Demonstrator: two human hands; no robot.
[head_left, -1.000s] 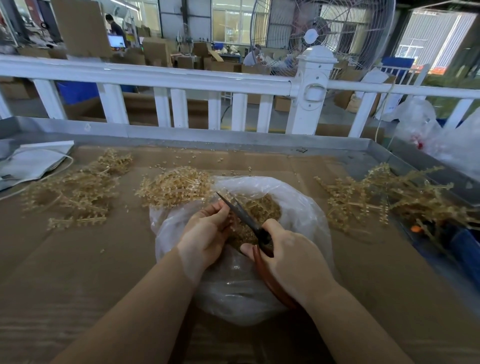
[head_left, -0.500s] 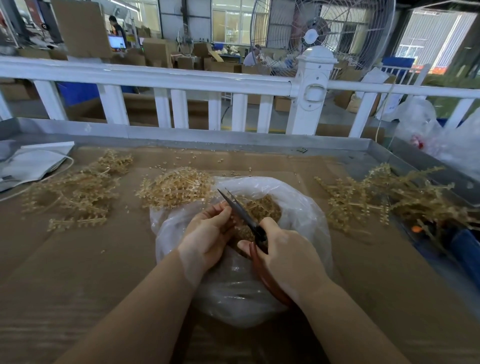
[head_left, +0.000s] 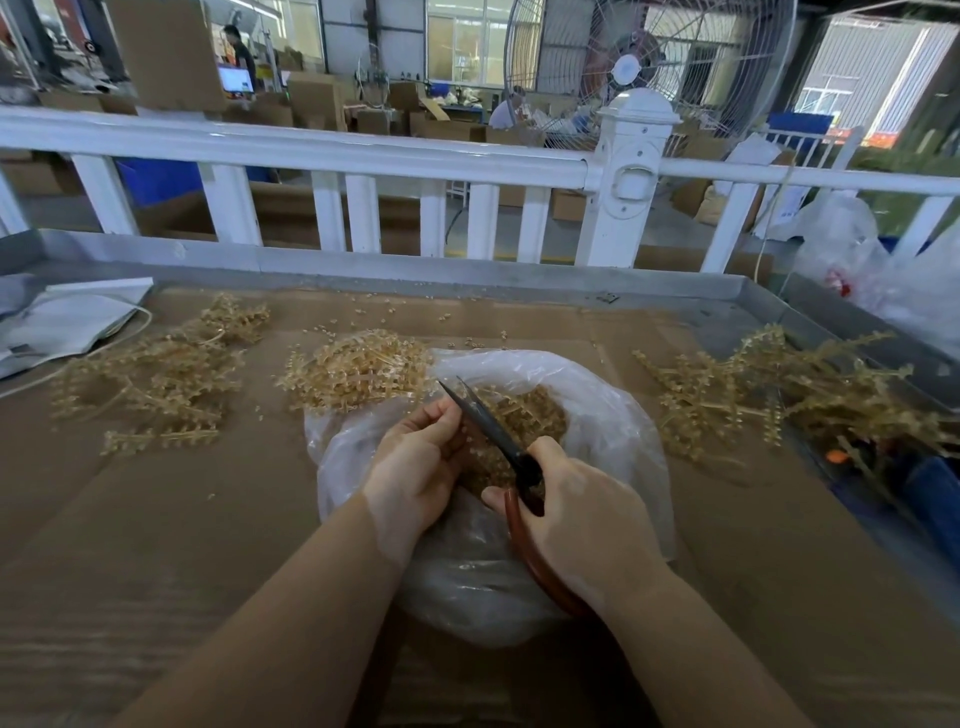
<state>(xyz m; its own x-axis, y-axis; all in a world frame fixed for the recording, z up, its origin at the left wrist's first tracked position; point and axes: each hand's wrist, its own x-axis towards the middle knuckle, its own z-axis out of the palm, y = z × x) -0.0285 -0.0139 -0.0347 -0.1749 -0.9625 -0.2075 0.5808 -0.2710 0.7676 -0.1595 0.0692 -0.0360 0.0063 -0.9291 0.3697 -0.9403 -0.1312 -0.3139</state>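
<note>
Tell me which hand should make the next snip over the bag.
Right. The right hand grips the scissors, blades slightly open beside the sprig that the left hand pinches over the plastic bag. The left is probably better kept steadying it.

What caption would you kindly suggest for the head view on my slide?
Right hand grips red-handled scissors beside the left hand, above a clear bag of tan sprigs.

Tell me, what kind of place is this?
Probably a factory workshop. Cardboard boxes are stacked behind the white railing, a huge fan stands there, and on the worktable the right hand holds scissors over a bag of tan plastic sprigs.
</note>
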